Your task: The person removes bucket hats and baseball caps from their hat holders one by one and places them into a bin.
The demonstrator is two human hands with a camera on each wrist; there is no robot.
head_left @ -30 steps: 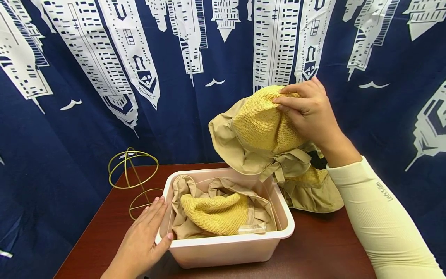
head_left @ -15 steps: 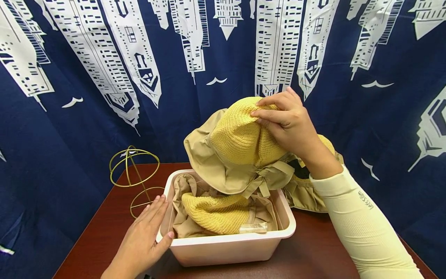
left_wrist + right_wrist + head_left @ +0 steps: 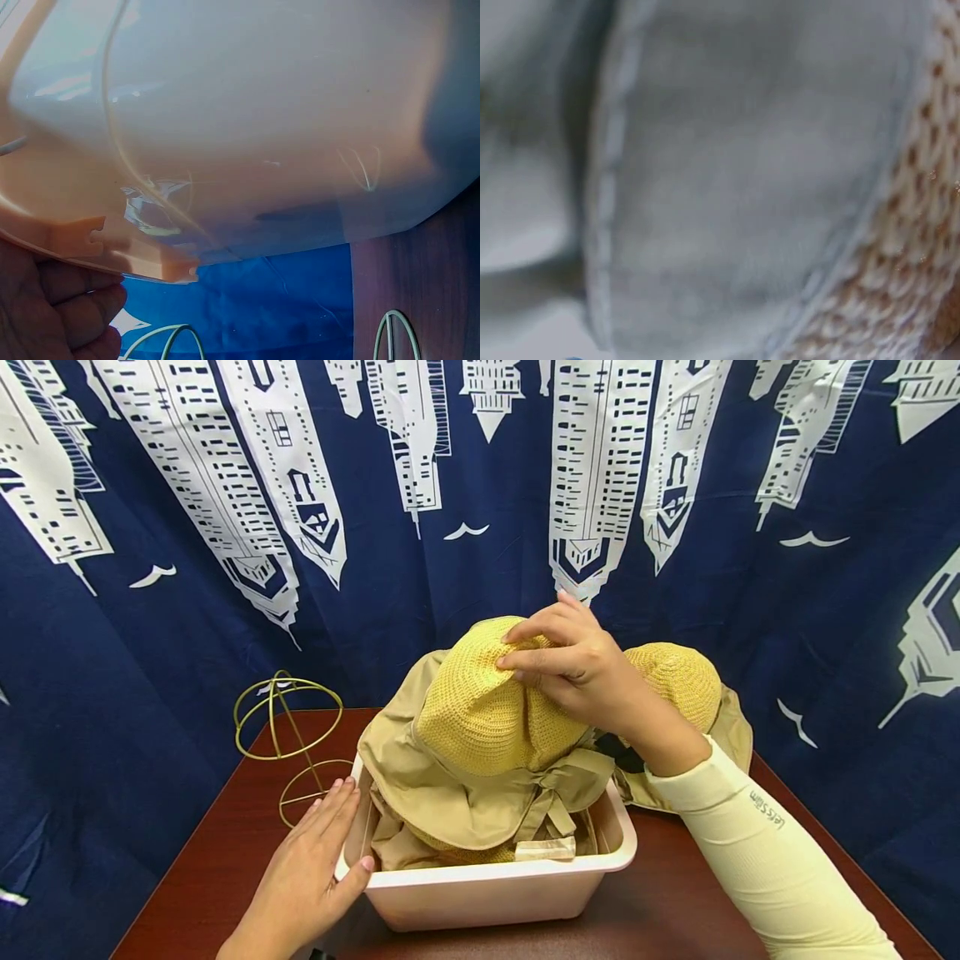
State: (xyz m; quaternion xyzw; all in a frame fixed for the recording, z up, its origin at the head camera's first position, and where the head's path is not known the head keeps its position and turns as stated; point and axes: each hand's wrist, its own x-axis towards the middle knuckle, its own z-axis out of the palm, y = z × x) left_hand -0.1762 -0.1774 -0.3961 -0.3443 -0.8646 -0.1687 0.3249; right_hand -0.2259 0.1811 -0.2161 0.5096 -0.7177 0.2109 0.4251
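My right hand (image 3: 573,664) pinches the crown of a sun hat (image 3: 472,718) with a yellow knitted crown, beige fabric brim and bow. This hat is over the pale pink plastic bin (image 3: 480,897), its brim covering most of the opening. Beneath it, beige cloth (image 3: 393,847) of another hat shows inside, beside a clear tag (image 3: 545,849). My left hand (image 3: 307,860) rests on the bin's left rim, fingers straight. The left wrist view shows its fingers (image 3: 82,300) beside the bin wall (image 3: 262,112). Blurred brim fabric (image 3: 742,180) and knit (image 3: 907,277) fill the right wrist view.
Behind my right forearm, another yellow and beige hat (image 3: 678,681) sits on the dark red table (image 3: 217,843). A gold wire stand (image 3: 288,756) is left of the bin. A blue curtain (image 3: 420,585) with white buildings hangs at the back.
My right hand has moved left and down with the sun hat, from the bin's right side to over its opening. My left hand has stayed at the rim.
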